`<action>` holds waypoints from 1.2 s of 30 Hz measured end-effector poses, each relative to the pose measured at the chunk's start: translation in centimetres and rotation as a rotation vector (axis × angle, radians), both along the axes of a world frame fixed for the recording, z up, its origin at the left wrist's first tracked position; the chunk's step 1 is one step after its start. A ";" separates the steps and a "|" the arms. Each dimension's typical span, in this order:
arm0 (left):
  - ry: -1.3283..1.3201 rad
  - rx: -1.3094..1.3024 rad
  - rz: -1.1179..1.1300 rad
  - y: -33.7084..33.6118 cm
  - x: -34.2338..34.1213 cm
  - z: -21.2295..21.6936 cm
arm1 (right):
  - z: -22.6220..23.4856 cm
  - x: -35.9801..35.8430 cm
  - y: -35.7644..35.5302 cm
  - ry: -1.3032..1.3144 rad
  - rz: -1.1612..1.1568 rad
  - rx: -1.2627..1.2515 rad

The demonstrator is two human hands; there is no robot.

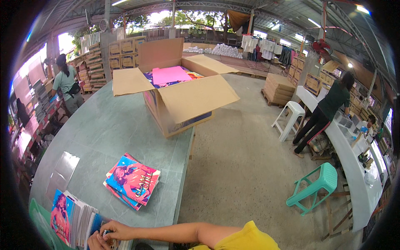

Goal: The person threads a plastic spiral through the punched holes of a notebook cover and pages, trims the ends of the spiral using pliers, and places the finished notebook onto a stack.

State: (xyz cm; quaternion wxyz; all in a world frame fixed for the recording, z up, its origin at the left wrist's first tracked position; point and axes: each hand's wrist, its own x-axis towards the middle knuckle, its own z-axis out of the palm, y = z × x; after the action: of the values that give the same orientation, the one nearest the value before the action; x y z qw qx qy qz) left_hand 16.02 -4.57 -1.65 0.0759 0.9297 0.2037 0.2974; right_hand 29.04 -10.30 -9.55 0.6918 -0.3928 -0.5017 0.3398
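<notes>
At the lower left, my right hand [116,230] reaches across to a row of notebooks [83,218] standing on edge, its fingers closed. My left hand [98,241] is just beside it, fingers curled, partly cut off by the lower edge. Both hands meet over a small dark part at the top of the row; what they grip is too small to make out. The front notebook [61,216] shows a blue and pink illustrated cover. Farther up the table lies a small stack of spiral notebooks [134,180] with similar covers.
An open cardboard box [196,98] stands at the table's [100,121] far end, a pink sheet [170,75] on its colourful contents. A clear plastic sleeve [64,171] lies at left. Green [314,185] and white stools [288,118] stand right. Co-workers [333,102] work on both sides.
</notes>
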 end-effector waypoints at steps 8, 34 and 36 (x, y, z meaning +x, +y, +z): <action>-0.026 0.126 -0.098 -1.5 1.6 1.3 | -2.8 -0.1 1.3 0.077 -0.066 -0.072; -0.136 -0.147 -0.194 -0.5 2.0 0.7 | -2.2 0.1 -0.8 -0.177 -0.209 -0.089; -0.122 -0.178 -0.155 -0.6 2.2 0.8 | -2.9 0.1 -0.5 -0.110 -0.216 -0.132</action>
State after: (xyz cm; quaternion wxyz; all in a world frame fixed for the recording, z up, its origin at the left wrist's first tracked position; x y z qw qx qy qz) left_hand 18.24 -5.21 -0.86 0.1932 0.9124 0.1519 0.3272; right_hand 29.15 -10.78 -12.46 0.6685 -0.5070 -0.4703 0.2737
